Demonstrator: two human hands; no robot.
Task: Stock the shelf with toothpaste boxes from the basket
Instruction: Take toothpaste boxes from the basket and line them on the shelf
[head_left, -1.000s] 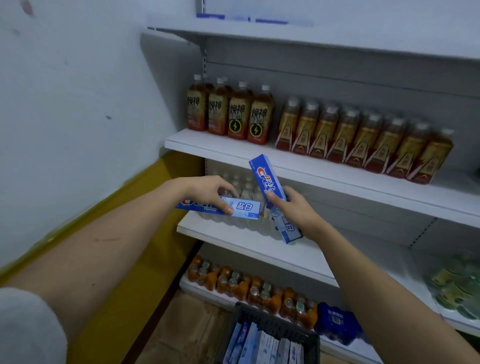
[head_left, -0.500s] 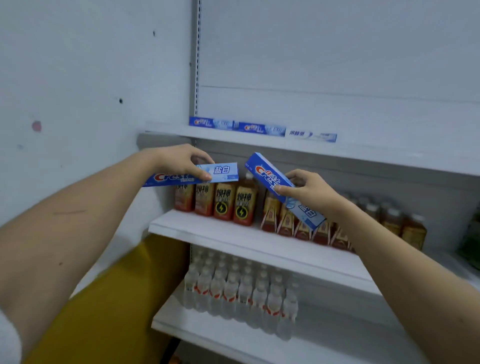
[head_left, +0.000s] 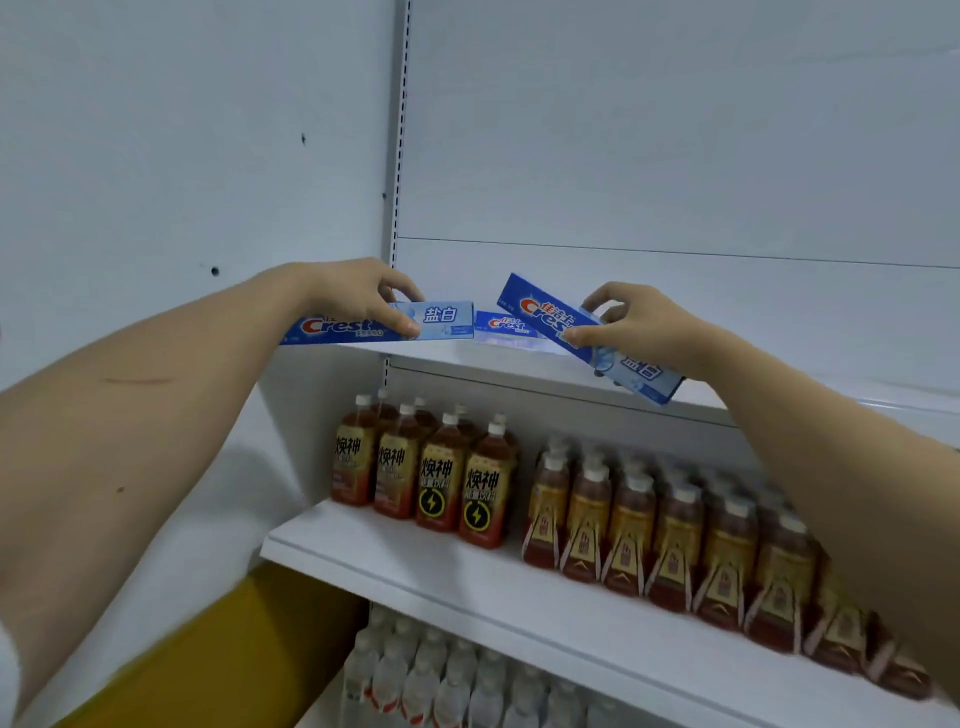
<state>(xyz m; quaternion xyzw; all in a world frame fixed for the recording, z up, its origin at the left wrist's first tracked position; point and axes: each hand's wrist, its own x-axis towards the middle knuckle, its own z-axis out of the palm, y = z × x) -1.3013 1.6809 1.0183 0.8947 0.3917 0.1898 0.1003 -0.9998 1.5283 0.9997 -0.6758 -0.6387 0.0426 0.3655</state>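
Note:
My left hand (head_left: 358, 296) grips a blue toothpaste box (head_left: 441, 319) lengthwise, level with the front edge of the white top shelf (head_left: 467, 358) at its left end. My right hand (head_left: 639, 325) pinches a second blue toothpaste box (head_left: 545, 317), tilted down to the right, just above the same shelf. Behind and between them another toothpaste box (head_left: 501, 326) lies on the shelf near the back. The basket is out of view.
The shelf below holds brown drink bottles (head_left: 431, 478) on the left and a long row of tea bottles (head_left: 675, 530) to the right. Clear water bottles (head_left: 441, 675) stand on the lowest visible shelf. A white wall (head_left: 182, 156) closes the left side.
Both hands have risen from the lower shelves up to the top shelf, each carrying its box. The view has tilted up and the basket has dropped out of sight.

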